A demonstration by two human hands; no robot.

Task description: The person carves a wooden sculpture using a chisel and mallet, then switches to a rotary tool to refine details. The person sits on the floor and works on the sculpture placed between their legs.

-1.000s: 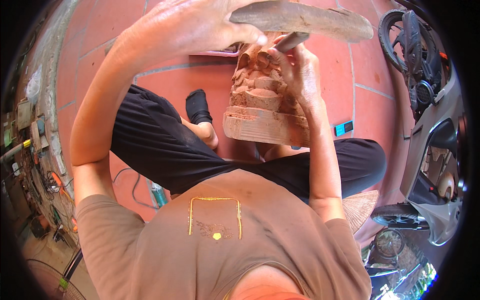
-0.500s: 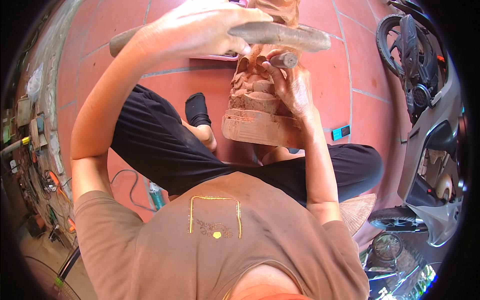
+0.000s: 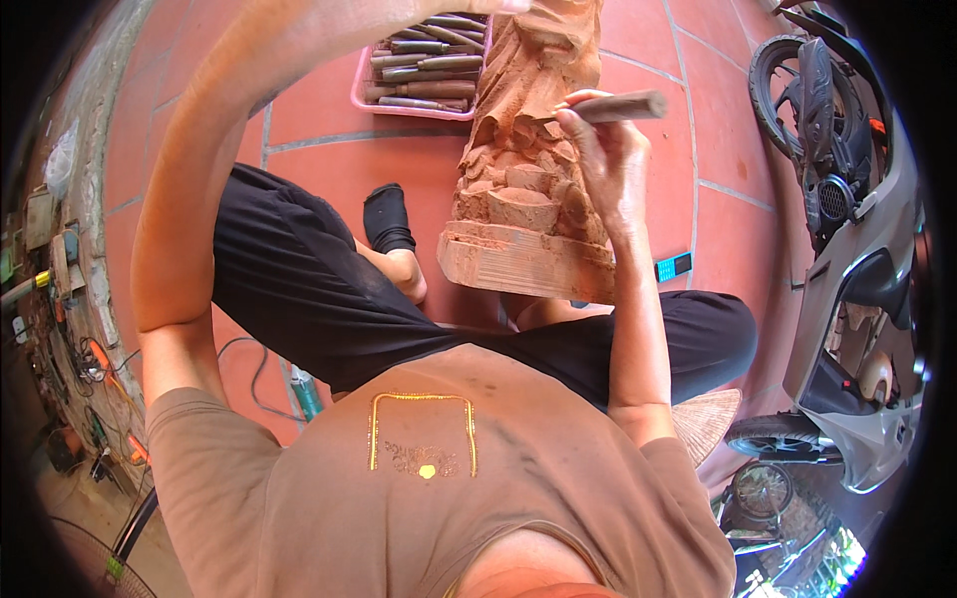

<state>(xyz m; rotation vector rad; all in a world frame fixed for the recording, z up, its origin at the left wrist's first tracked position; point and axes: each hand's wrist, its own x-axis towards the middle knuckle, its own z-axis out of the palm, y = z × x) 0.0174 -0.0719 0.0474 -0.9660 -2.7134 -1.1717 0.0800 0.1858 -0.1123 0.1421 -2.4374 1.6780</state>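
A reddish-brown wood carving [image 3: 526, 209] lies between my legs, with carved folds and rounded shapes above a flat ridged base. My right hand [image 3: 613, 164] is closed around a chisel [image 3: 626, 107] at the carving's right side. The chisel's round wooden handle points right, and its blade end is hidden by my fingers. My left hand [image 3: 449, 8] is at the top edge of the picture, near the carving's far part. Its fingers are mostly cut off, so what it holds does not show.
A pink tray [image 3: 361, 100] full of wooden-handled chisels stands left of the carving. A blue phone [image 3: 674, 266] lies on the red tiles at right. A motorbike [image 3: 857, 299] stands at far right. Cables and tools line the left wall. A teal bottle [image 3: 306, 394] is beside my left leg.
My left hand has moved up to the picture's edge, and the long wooden club it held is out of view. The right hand has risen slightly, its chisel handle now turned right.
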